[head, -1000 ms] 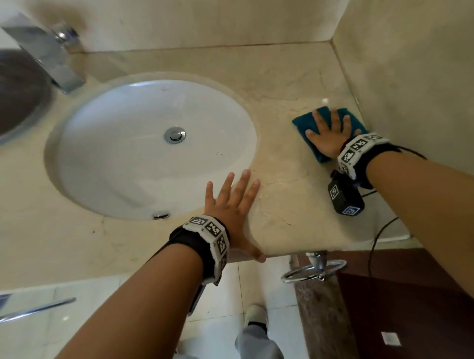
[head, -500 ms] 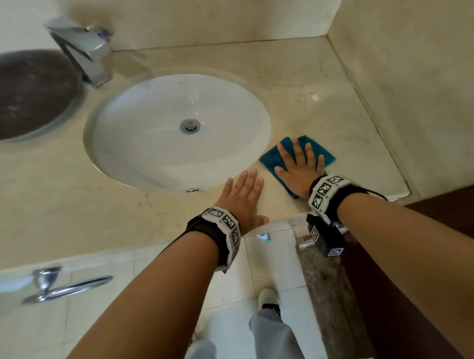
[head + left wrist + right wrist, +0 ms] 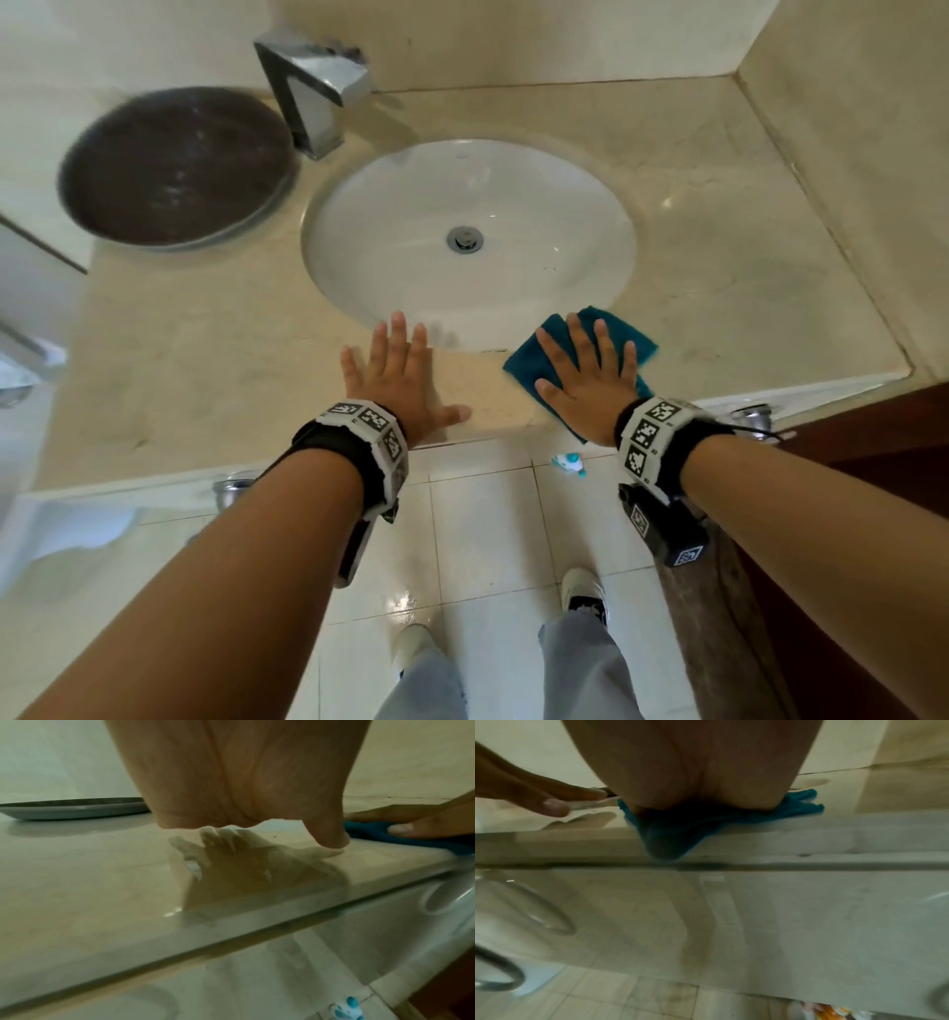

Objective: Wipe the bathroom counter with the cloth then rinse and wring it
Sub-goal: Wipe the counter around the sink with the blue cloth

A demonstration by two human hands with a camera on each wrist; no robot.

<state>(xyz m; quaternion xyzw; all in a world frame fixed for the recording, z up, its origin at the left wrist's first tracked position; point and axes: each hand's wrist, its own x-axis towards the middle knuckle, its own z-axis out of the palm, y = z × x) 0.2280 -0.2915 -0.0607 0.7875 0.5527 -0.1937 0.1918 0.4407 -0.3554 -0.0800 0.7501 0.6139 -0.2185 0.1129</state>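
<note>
Wiping stage, by my judgement; rinse and wring not begun: faucet (image 3: 313, 87) shows no water, basin (image 3: 470, 241) looks dry.

Teal cloth (image 3: 624, 336) lies flat on the marble counter (image 3: 205, 349) at the basin's 5 o'clock, one corner over the front edge.

Right hand (image 3: 583, 383) presses it, fingers straight and spread; cloth pokes out past the fingertips at 12 o'clock.

Left hand (image 3: 398, 377) rests flat, fingers splayed, just beside at 9 o'clock, not touching the cloth.

On the beige marble counter (image 3: 719, 288) are counted one white oval sink (image 3: 470, 241), one square chrome tap (image 3: 313, 87), one dark round tray (image 3: 174, 164), one folded teal cloth (image 3: 624, 334) and two flat hands (image 3: 398, 375).
</note>
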